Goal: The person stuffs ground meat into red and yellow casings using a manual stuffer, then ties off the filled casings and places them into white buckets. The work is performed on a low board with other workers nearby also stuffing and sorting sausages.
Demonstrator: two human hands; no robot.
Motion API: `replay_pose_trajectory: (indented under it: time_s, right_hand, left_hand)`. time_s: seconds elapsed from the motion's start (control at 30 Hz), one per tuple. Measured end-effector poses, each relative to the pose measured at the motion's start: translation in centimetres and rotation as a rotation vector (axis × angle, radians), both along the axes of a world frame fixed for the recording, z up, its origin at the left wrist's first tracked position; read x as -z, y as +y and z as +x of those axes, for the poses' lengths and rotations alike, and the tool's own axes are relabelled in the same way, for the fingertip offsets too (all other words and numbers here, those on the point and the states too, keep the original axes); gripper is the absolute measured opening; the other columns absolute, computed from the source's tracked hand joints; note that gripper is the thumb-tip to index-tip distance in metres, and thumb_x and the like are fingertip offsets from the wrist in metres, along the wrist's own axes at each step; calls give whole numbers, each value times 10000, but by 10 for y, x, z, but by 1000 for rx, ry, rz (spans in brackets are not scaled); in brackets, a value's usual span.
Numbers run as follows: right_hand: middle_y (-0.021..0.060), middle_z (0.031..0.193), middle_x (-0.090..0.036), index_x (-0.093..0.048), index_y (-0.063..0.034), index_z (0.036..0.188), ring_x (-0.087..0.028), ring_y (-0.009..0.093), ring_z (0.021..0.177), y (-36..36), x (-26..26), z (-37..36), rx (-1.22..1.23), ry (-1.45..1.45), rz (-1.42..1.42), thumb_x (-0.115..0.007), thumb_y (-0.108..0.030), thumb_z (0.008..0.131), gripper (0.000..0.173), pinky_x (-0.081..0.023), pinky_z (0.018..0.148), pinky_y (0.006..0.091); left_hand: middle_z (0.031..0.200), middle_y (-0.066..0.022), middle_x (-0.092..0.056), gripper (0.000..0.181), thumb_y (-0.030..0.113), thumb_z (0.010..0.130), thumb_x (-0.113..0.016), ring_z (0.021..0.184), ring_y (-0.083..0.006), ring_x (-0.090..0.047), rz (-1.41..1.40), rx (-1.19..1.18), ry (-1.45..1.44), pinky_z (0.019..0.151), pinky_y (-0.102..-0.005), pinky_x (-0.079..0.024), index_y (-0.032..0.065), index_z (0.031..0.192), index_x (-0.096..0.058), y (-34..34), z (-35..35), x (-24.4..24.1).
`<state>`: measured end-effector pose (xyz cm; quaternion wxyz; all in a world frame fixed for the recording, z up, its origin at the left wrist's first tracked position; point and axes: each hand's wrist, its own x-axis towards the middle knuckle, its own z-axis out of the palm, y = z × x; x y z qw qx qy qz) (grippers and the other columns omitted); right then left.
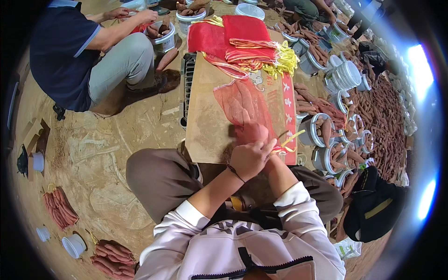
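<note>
A red mesh bag [229, 101] with a few sweet potatoes [241, 96] inside lies on a cardboard-topped stand before me. My right hand [252, 134] reaches into this bag, its index finger stretched against the sweet potatoes; the mesh veils whether it grips one. Across my right wrist, my left hand [246, 159] pinches the bag's mouth, where a yellow drawstring [293, 137] sticks out to the right. Folded red mesh bags [245, 38] with yellow strings are stacked at the far end of the cardboard [206, 140].
At the left crouches a person [66, 59] beside a bucket [164, 40] of sweet potatoes. Several filled white buckets [316, 129] stand on the right, before a large sweet potato heap [385, 115]. Filled bags [113, 259] lie on the floor at lower left. Another person sits at right.
</note>
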<state>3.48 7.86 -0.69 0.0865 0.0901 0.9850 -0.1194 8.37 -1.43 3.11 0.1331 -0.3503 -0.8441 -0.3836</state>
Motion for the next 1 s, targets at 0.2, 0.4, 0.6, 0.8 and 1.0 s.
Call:
replay_pose_trajectory:
  time_s: [0.2, 0.4, 0.6, 0.8, 1.0]
  right_hand:
    - [65, 715, -565, -564, -48, 959, -545, 120, 567, 15, 94, -39, 110, 343, -997, -528, -172, 842, 174, -472, 541, 273]
    - [58, 792, -590, -551, 12, 922, -575, 94, 686, -3, 47, -58, 403, 112, -1164, -533, -103, 823, 153, -466, 611, 219]
    - [89, 1000, -583, -547, -42, 1029, -528, 205, 974, 12, 38, -18, -283, 89, -550, -515, -102, 807, 232, -435, 811, 344]
    - [115, 947, -599, -490, -41, 1094, -569, 261, 890, 47, 37, 28, -213, 235, -619, -561, -199, 792, 348, -459, 742, 376]
    - [148, 765, -624, -467, -27, 1083, -618, 327, 676, -2, -7, -26, 11, 171, -163, -610, -309, 770, 445, -485, 580, 408]
  left_hand:
    - [702, -44, -551, 310, 250, 780, -599, 556, -197, -596, -38, 61, -15, 451, -323, -472, 177, 1081, -584, 3, 9, 6]
    - [667, -44, -527, 300, 268, 787, -598, 566, -200, -592, -108, 58, -25, 457, -322, -469, 172, 1071, -600, 5, 7, 6]
    - [656, -69, -508, 299, 256, 799, -602, 557, -250, -563, -112, -20, -49, 484, -355, -468, 163, 1083, -619, -13, -7, 4]
    - [623, -68, -476, 296, 252, 811, -601, 523, -245, -542, -51, 43, -54, 461, -361, -456, 136, 1084, -613, -7, -10, -1]
    - [621, -51, -464, 304, 265, 810, -604, 508, -229, -525, -35, 42, -77, 443, -350, -441, 152, 1092, -616, -2, -4, 0]
